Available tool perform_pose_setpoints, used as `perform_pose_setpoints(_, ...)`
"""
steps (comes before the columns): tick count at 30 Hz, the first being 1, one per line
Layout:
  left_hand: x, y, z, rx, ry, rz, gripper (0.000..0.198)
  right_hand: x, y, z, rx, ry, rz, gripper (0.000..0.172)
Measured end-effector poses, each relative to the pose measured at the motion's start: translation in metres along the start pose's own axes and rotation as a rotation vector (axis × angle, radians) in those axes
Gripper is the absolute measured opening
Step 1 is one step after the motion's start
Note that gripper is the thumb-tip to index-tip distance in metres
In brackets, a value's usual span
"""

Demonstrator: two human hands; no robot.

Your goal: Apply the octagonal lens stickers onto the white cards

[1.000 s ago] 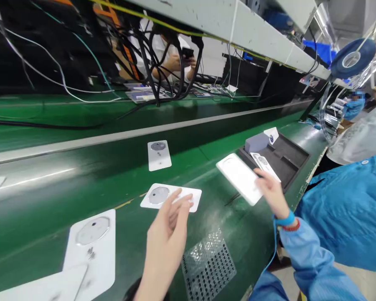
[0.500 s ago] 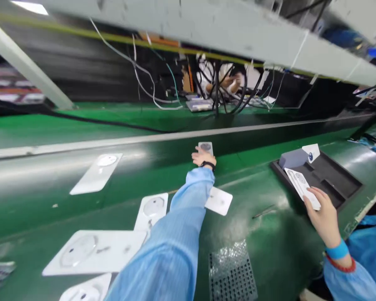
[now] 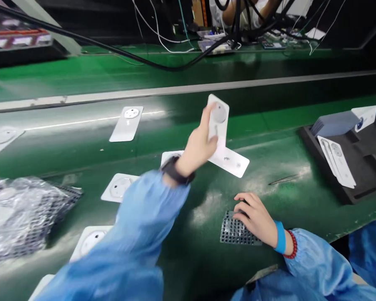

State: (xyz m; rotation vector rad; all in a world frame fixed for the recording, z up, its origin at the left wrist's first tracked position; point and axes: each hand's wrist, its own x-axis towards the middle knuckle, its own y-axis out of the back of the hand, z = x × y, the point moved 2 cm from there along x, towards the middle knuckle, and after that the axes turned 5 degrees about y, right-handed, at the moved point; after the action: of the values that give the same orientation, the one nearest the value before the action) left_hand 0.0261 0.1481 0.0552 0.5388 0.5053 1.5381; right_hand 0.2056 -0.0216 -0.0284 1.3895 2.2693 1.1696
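Observation:
My left hand (image 3: 198, 149), with a black band at the wrist, pinches a white rectangular panel (image 3: 222, 127) bearing a round disc. The panel is tilted up, and its lower end overlaps another white panel (image 3: 233, 162) in the view; whether they touch I cannot tell. My right hand (image 3: 253, 217) has its fingers bent and apart, over the edge of a clear sheet with rows of small black dots (image 3: 235, 230). Its fingertips are at or just above the sheet, and nothing shows between them. More white panels, such as one (image 3: 118, 187) beside my left forearm, lie on the green surface.
A black tray (image 3: 329, 179) at right holds white panels (image 3: 337, 161) and a stack of grey pieces (image 3: 336, 124). Tweezers (image 3: 283, 179) lie left of it. A clear bag (image 3: 21, 213) sits at left. A black cable (image 3: 163, 67) hangs across the back. Another person's arm shows behind.
My left hand has drawn back from the far side, lifting the white panel. My right hand has left the panels at the black tray and moved left to the dotted sheet. The view has shifted.

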Motion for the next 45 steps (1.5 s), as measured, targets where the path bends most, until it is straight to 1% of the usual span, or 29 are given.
perform_pose_setpoints(1,-0.035,0.009,-0.008,0.04,-0.023,-0.035,0.036,0.001,0.005,0.001,0.046,0.0,0.003,0.002)
perform_pose_setpoints(2,-0.068,0.016,-0.016,0.056,0.02,-0.073,0.03,0.003,0.01,0.002,0.095,0.003,0.004,0.003)
perform_pose_setpoints(4,-0.125,0.022,-0.031,0.034,0.185,-0.159,0.031,0.007,0.021,0.003,0.193,0.015,0.001,0.006)
perform_pose_setpoints(5,-0.147,0.021,-0.035,0.01,0.252,-0.195,0.032,0.01,0.025,0.003,0.233,0.025,0.0,0.008)
perform_pose_setpoints(6,-0.162,0.017,-0.037,-0.031,0.303,-0.221,0.032,0.012,0.028,0.002,0.263,0.038,-0.003,0.009)
perform_pose_setpoints(8,-0.18,0.004,-0.038,-0.157,0.382,-0.263,0.03,0.016,0.032,0.001,0.293,0.083,-0.021,0.012)
perform_pose_setpoints(11,-0.185,-0.016,-0.038,-0.361,0.482,-0.306,0.024,0.018,0.031,-0.003,0.252,0.161,-0.058,0.012)
perform_pose_setpoints(13,-0.186,-0.025,-0.042,-0.434,0.523,-0.303,0.024,0.017,0.029,-0.007,0.179,0.17,-0.037,0.017)
perform_pose_setpoints(15,-0.188,-0.03,-0.047,-0.475,0.538,-0.278,0.026,0.015,0.028,-0.014,0.131,0.159,0.051,0.023)
perform_pose_setpoints(17,-0.192,-0.033,-0.052,-0.52,0.549,-0.259,0.027,0.013,0.025,-0.021,0.156,0.144,0.151,0.016)
perform_pose_setpoints(18,-0.194,-0.034,-0.053,-0.542,0.552,-0.256,0.028,0.013,0.022,-0.025,0.195,0.138,0.18,0.012)
perform_pose_setpoints(19,-0.195,-0.035,-0.054,-0.561,0.553,-0.255,0.028,0.013,0.019,-0.028,0.237,0.131,0.193,0.012)
perform_pose_setpoints(23,-0.2,-0.039,-0.054,-0.604,0.557,-0.24,0.028,0.013,0.008,-0.031,0.333,0.08,0.131,0.017)
perform_pose_setpoints(28,-0.202,-0.041,-0.056,-0.58,0.517,-0.235,0.039,0.009,0.003,-0.028,0.258,0.067,0.091,0.019)
perform_pose_setpoints(31,-0.203,-0.043,-0.057,-0.534,0.492,-0.216,0.044,0.007,0.001,-0.031,0.137,0.118,0.088,0.02)
perform_pose_setpoints(33,-0.204,-0.045,-0.056,-0.502,0.482,-0.208,0.046,0.007,0.0,-0.034,0.055,0.185,0.079,0.021)
perform_pose_setpoints(36,-0.202,-0.047,-0.053,-0.452,0.472,-0.208,0.05,0.009,-0.001,-0.036,-0.026,0.263,0.034,0.022)
perform_pose_setpoints(38,-0.199,-0.044,-0.052,-0.417,0.467,-0.21,0.05,0.01,-0.003,-0.033,0.006,0.248,-0.02,0.021)
perform_pose_setpoints(40,-0.196,-0.034,-0.055,-0.378,0.472,-0.199,0.047,0.008,-0.003,-0.028,0.103,0.18,-0.062,0.017)
perform_pose_setpoints(42,-0.196,-0.018,-0.06,-0.312,0.496,-0.155,0.043,0.004,-0.003,-0.021,0.197,0.11,-0.075,0.013)
perform_pose_setpoints(44,-0.2,0.002,-0.065,-0.238,0.518,-0.087,0.039,0.001,-0.001,-0.015,0.258,0.073,-0.066,0.012)
perform_pose_setpoints(45,-0.203,0.011,-0.065,-0.232,0.522,-0.047,0.04,0.0,0.001,-0.013,0.282,0.064,-0.056,0.013)
